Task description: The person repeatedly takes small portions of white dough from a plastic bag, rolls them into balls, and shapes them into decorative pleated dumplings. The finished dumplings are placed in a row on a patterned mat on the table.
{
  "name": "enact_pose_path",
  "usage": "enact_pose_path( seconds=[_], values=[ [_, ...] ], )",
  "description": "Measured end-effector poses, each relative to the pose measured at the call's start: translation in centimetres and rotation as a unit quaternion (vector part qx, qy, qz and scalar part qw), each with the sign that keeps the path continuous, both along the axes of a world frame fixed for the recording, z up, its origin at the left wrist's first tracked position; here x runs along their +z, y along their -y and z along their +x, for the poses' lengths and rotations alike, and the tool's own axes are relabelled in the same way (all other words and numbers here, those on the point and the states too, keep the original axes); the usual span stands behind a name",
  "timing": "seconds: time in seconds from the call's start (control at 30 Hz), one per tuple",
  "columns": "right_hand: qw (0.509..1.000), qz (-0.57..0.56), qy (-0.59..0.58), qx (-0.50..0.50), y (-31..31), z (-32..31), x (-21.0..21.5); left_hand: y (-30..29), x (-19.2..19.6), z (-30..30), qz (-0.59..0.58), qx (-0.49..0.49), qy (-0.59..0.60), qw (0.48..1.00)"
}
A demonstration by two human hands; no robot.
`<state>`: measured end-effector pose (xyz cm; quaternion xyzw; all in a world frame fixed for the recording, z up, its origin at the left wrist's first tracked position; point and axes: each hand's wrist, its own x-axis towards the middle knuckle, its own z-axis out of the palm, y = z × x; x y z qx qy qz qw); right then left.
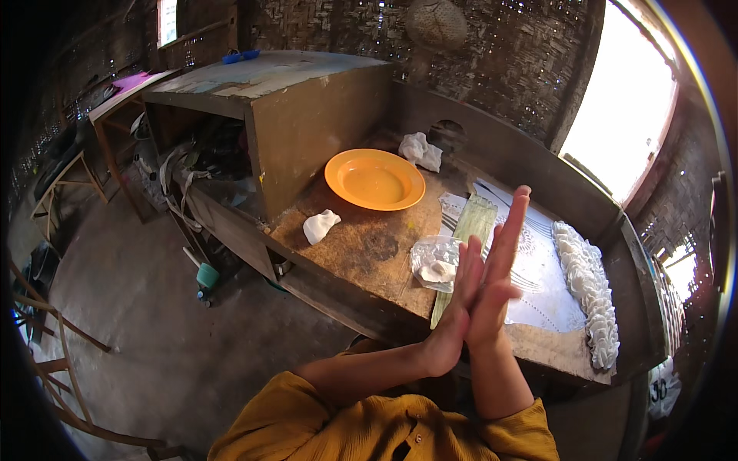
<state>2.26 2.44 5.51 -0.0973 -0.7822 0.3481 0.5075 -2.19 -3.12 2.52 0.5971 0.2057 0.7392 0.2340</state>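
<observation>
Head view, palms: the person's left hand (453, 313) and right hand (496, 280) meet palm to palm above the table, fingers straight and flat rather than curled; the tips of the right hand reach farther up than those of the left. Whether anything lies between the palms cannot be told.
Clear dish: just beside the left hand, partly behind its fingers, sits a clear dish (419, 255) with a small white lump (439, 271) in it.
Green strip: a pale green leaf-like strip (478, 217) runs past the dish and partly under it.
White sheet: beyond the right hand lies a patterned white sheet (555, 288), with a long row of white ruffles (587, 293) along its right side.
Orange plate: farther off to the left, a wide orange plate (334, 177) rests on the brown wooden table (342, 261).
White pieces: one soft white piece (320, 227) lies near the table's front edge; a crumpled white one (420, 151) lies behind the plate.
Sleeves: mustard-yellow, pushed up the forearms.
Wooden box: a large box (307, 127) stands left of the plate.
Floor: a teal scoop (207, 275) rests there.
Wall: woven, with a bright window (619, 100) at right.
</observation>
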Motion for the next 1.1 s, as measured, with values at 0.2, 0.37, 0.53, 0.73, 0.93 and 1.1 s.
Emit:
enact_pose_path(
  seconds=[0.2, 0.37, 0.53, 0.73, 0.93, 1.1],
  values=[
    [0.971, 0.022, 0.071, 0.226, 3.4, 0.9, -3.5, -0.5, 1.9, -1.0, 0.327, -0.063, 0.197, 0.922],
    [0.967, 0.205, 0.080, 0.127, 4.6, 0.2, -2.2, 2.1, 2.4, -2.7, 0.064, 0.065, 0.147, 0.985],
    [0.985, 0.123, 0.008, 0.123, 2.8, 0.4, 0.7, 2.0, 1.7, -1.5, 0.034, 0.016, -0.020, 0.999],
    [0.955, 0.207, 0.069, 0.199, 6.4, -0.3, 0.1, 2.3, 3.5, -6.1, 0.040, 0.157, 0.143, 0.976],
    [0.975, 0.037, 0.031, 0.216, 3.5, -1.3, -0.8, 3.3, 1.2, -3.6, 0.056, 0.121, 0.031, 0.991],
    [0.957, 0.102, 0.044, 0.267, 3.4, -2.2, -2.5, 3.5, -0.3, -4.6, 0.094, 0.175, 0.052, 0.979]
  ],
)
